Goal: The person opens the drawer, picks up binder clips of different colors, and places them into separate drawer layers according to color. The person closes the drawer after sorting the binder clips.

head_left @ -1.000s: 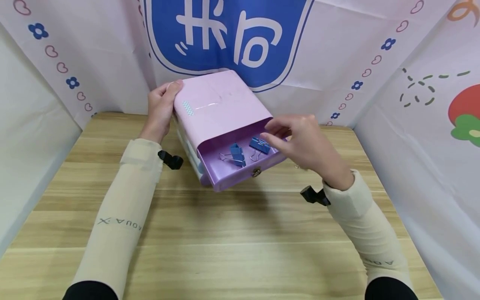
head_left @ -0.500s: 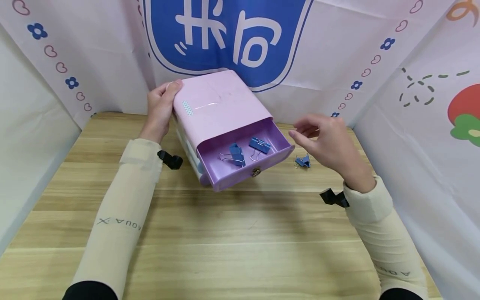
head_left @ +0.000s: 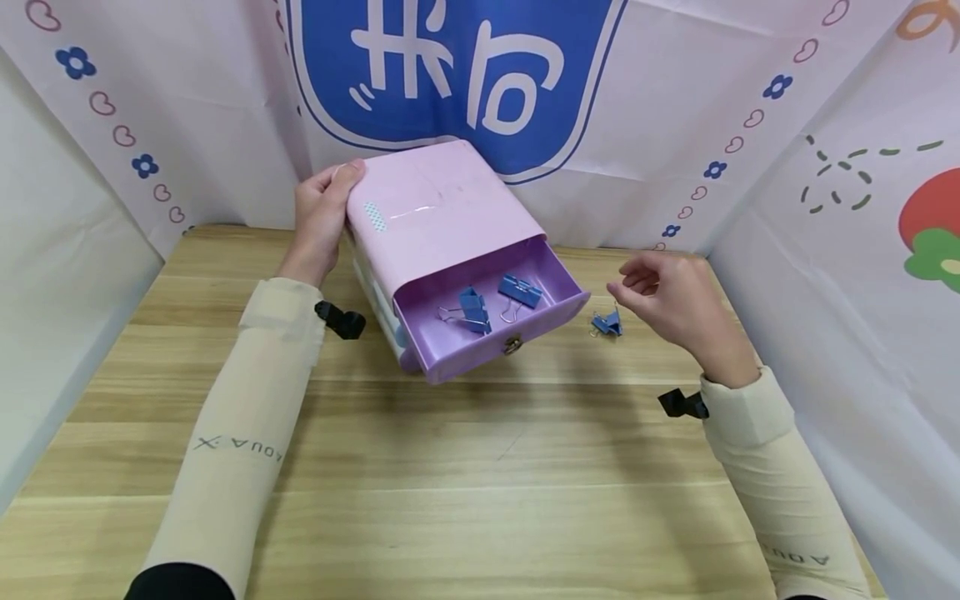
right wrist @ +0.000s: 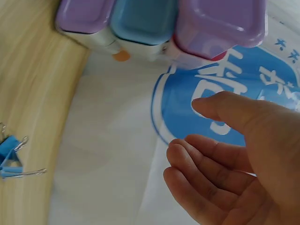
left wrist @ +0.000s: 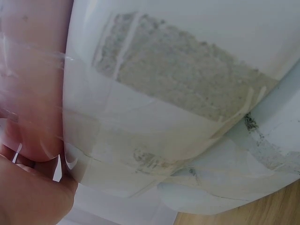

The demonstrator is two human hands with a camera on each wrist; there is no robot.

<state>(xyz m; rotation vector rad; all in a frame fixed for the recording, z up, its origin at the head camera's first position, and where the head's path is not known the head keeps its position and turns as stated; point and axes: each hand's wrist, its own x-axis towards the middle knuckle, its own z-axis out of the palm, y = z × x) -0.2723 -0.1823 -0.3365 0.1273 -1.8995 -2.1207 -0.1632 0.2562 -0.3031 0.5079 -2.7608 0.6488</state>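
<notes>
A pink-topped drawer unit (head_left: 442, 208) stands at the back of the table, its purple top drawer (head_left: 510, 346) pulled out. Inside lie two blue binder clips, one on the left (head_left: 476, 312) and one on the right (head_left: 520, 290). My left hand (head_left: 321, 217) grips the unit's back left corner, thumb on top; its fingers are partly hidden. My right hand (head_left: 678, 304) hovers to the right of the drawer with loosely bent fingers, holding nothing. Below its fingertips a third blue binder clip (head_left: 608, 323) rests on the table, seen also at the left edge of the right wrist view.
In the right wrist view a blue drawer front (right wrist: 145, 21) and another purple one (right wrist: 86, 14) show below the pulled-out drawer. A printed white cloth (head_left: 637, 150) hangs behind the wooden table (head_left: 450, 517).
My right hand has moved from over the drawer's right side out to the right, bringing the clip on the table into view. The left hand and drawer unit have stayed put.
</notes>
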